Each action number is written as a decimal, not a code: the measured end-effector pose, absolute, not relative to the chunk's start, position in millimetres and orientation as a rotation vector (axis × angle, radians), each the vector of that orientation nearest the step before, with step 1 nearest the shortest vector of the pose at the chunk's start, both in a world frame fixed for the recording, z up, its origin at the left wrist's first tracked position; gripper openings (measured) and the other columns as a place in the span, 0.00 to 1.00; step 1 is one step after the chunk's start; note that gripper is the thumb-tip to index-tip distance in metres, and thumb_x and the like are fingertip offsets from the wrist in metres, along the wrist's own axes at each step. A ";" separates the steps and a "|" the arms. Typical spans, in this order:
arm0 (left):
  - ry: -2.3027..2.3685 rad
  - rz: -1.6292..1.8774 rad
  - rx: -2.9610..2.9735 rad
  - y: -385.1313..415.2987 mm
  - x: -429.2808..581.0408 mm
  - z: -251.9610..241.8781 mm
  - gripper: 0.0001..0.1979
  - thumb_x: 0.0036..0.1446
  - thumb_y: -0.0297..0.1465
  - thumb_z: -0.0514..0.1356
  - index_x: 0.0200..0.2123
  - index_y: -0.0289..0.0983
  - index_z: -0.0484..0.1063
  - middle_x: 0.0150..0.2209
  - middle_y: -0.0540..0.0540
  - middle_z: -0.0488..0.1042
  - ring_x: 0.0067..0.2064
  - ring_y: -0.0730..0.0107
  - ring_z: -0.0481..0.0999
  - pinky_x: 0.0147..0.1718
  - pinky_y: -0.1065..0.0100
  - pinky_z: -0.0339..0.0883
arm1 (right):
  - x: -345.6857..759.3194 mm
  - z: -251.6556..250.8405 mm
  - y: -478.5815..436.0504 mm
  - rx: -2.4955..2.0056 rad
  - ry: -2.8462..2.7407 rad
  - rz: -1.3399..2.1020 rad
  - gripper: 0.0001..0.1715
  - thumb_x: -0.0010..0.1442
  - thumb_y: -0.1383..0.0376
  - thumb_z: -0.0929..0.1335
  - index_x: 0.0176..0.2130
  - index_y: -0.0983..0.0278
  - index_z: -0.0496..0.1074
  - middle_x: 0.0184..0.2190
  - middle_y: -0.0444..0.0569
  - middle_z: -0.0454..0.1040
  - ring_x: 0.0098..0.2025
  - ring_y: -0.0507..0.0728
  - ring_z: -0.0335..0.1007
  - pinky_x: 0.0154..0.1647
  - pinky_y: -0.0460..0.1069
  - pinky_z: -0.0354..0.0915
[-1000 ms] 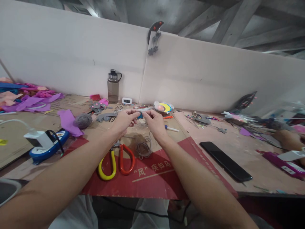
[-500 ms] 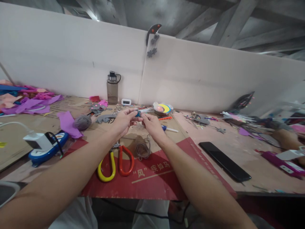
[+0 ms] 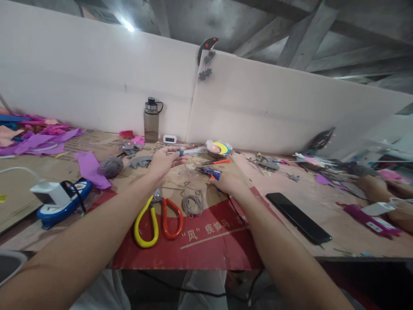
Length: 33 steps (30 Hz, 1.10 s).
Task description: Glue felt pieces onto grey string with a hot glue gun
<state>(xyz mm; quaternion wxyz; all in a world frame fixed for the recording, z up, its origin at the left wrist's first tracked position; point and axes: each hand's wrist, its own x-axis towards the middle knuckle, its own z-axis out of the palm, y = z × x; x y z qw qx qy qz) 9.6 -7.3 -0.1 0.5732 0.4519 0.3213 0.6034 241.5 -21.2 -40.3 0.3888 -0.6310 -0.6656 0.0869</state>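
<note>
My left hand [image 3: 164, 161] is raised over the cardboard-covered table [image 3: 206, 241], fingers pinched on a small blue piece [image 3: 180, 152]. My right hand [image 3: 227, 181] rests lower, to the right, closed around a blue glue gun [image 3: 211, 172] whose nozzle points left and whose black cord runs back toward me. Below the hands lie a coil of grey wire [image 3: 192, 203] and scissors with one yellow and one red handle [image 3: 158, 217].
A water bottle [image 3: 150, 120] and small clock [image 3: 169, 138] stand by the white partition. Purple felt scraps [image 3: 45, 140], a grey yarn ball [image 3: 110, 166] and a charger on a blue device [image 3: 58, 196] lie left. A black phone [image 3: 298, 217] lies right; another person's arms [image 3: 377, 189] are far right.
My hands have separated: the right one dropped away from the small blue piece and took hold of the glue gun, while the left stayed raised with the piece.
</note>
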 end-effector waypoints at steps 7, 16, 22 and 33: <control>0.801 1.337 1.110 -7.6 5.6 1.6 0.05 0.49 0.25 0.62 0.31 0.31 0.69 0.30 0.42 0.76 0.27 0.72 0.77 0.22 0.75 0.68 | 232.6 -48.9 -15.6 -1.668 -1.501 0.445 0.09 0.41 0.65 0.68 0.17 0.61 0.63 0.10 0.42 0.62 0.15 0.51 0.57 0.16 0.47 0.55; 0.862 1.394 1.099 -5.8 4.6 -4.3 0.07 0.48 0.24 0.63 0.30 0.32 0.67 0.26 0.44 0.75 0.26 0.70 0.77 0.27 0.71 0.70 | 197.9 -10.8 -45.8 -1.274 -1.471 0.655 0.13 0.49 0.61 0.66 0.37 0.62 0.67 0.29 0.48 0.73 0.28 0.55 0.70 0.29 0.49 0.66; 0.983 1.372 1.101 -7.9 6.7 -3.3 0.07 0.46 0.24 0.63 0.28 0.32 0.67 0.23 0.46 0.74 0.24 0.70 0.76 0.26 0.68 0.70 | 185.5 -11.9 -51.6 -1.080 -1.588 0.705 0.15 0.52 0.59 0.65 0.41 0.60 0.65 0.32 0.47 0.72 0.25 0.52 0.66 0.29 0.50 0.66; 1.027 1.360 1.137 -11.3 9.1 -0.9 0.05 0.47 0.23 0.62 0.27 0.32 0.67 0.23 0.46 0.74 0.24 0.69 0.76 0.24 0.70 0.69 | 187.9 -18.0 -48.8 -1.164 -1.796 0.373 0.20 0.56 0.59 0.63 0.49 0.61 0.64 0.37 0.50 0.71 0.36 0.58 0.66 0.36 0.53 0.65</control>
